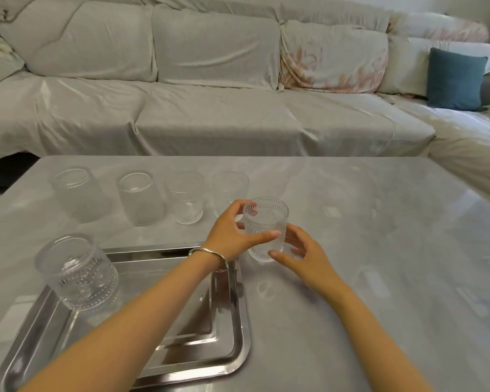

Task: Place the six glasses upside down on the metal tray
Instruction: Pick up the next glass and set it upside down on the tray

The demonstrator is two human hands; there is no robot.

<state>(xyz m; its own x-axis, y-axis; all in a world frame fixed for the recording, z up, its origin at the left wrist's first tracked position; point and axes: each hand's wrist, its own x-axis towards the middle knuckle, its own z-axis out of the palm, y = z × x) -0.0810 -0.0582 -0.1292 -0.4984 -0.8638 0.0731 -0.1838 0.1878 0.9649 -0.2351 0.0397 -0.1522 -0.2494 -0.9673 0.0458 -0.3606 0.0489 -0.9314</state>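
Your left hand [232,233] grips a clear ribbed drinking glass [266,229]: thumb across its front, fingers curled round the far left of the rim. The ribbed glass sits just past the right far corner of the rectangular polished metal tray [210,329]; can't tell if it's lifted or resting on the grey marble-look table [379,250]. Your right hand [303,256] is at the glass's lower right, fingers spread and loose, thumb tip against the lower wall, not clamped. One clear dotted glass [77,271] stands on the tray's left far corner; can't tell which way up. Four more clear glasses line the table beyond the tray: two frosted-looking tall ones [77,193] [139,198], then two patterned ones [186,196] [229,188], the last partly behind your left fingers. Silver bangle [208,251] on your left wrist. Cloth-covered beige sofa [210,80] behind the table, blue cushion [456,79] at its right end.
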